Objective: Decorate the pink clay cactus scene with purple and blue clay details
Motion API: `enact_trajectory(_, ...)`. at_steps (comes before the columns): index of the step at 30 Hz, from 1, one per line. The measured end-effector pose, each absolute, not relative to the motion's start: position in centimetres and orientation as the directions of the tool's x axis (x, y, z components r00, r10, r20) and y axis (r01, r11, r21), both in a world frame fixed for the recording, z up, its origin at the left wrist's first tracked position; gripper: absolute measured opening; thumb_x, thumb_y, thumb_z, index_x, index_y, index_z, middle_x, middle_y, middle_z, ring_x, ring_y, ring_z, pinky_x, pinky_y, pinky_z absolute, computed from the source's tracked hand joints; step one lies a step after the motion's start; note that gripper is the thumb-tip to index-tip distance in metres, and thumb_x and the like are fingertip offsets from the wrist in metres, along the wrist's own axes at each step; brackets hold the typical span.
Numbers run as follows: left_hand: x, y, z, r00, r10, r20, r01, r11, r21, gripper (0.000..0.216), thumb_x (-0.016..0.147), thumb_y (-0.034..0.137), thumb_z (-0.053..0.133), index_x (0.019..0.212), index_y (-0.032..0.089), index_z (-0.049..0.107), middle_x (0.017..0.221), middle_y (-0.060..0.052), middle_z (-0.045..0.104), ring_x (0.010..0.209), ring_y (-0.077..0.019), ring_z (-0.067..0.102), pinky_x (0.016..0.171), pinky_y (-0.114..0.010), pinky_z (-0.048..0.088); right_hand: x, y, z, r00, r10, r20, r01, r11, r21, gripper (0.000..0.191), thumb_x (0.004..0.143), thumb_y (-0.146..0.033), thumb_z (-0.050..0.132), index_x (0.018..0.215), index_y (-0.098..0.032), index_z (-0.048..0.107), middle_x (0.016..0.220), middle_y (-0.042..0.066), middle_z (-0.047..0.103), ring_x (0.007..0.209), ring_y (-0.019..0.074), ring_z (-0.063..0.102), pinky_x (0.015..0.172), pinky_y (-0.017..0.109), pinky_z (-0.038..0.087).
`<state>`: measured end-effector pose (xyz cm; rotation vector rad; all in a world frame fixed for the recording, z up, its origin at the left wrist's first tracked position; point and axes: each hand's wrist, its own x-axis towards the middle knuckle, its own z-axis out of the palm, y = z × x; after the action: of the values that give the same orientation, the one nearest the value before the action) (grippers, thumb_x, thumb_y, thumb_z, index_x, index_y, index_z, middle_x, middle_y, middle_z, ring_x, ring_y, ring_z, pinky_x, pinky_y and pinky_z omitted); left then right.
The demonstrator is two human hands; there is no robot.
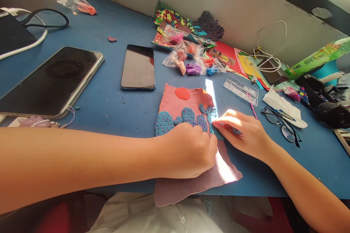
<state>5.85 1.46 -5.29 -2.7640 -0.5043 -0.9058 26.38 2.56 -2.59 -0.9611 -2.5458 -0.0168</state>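
A clay picture point(177, 103) lies at the table's front, with a pink background, a red disc point(182, 93) at its top and dotted blue-green clay cacti point(164, 122) across its middle. Its lower part is a mauve clay sheet point(188, 191) that overhangs the table edge. My left hand point(193, 149) is closed over the middle of the picture, hiding part of the cacti; whatever its fingertips hold is out of sight. At the right side, my right hand point(240, 129) has its thumb and forefinger brought together on the edge of the rightmost clay cactus point(212, 114).
A phone point(138, 67) and a tablet point(51, 80) lie to the left. Bagged clay pieces point(194, 68) and coloured sheets point(242, 63) are behind the picture. Right of it are a clear plastic ruler point(240, 89), glasses point(287, 133) and a white cable point(269, 63).
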Motion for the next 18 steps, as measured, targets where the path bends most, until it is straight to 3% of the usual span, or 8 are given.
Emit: enact_trajectory(18,5.82,1.39,-5.24,0.77,0.273,0.577,0.383,-0.921,-0.076,0.012,0.074,0.012,0.054,0.062,0.013,0.055,0.05,0.001,0.047,0.041,-0.0115,0.04,0.037,-0.026,0.019,26.75,2.63,-2.57,-0.694,0.607,0.387,0.627,0.774,-0.09,0.011,0.088,-0.012,0.053,0.095,-0.021,0.057,0.076,0.002,0.064,0.061,0.0097,0.059,0.054,0.02,0.047)
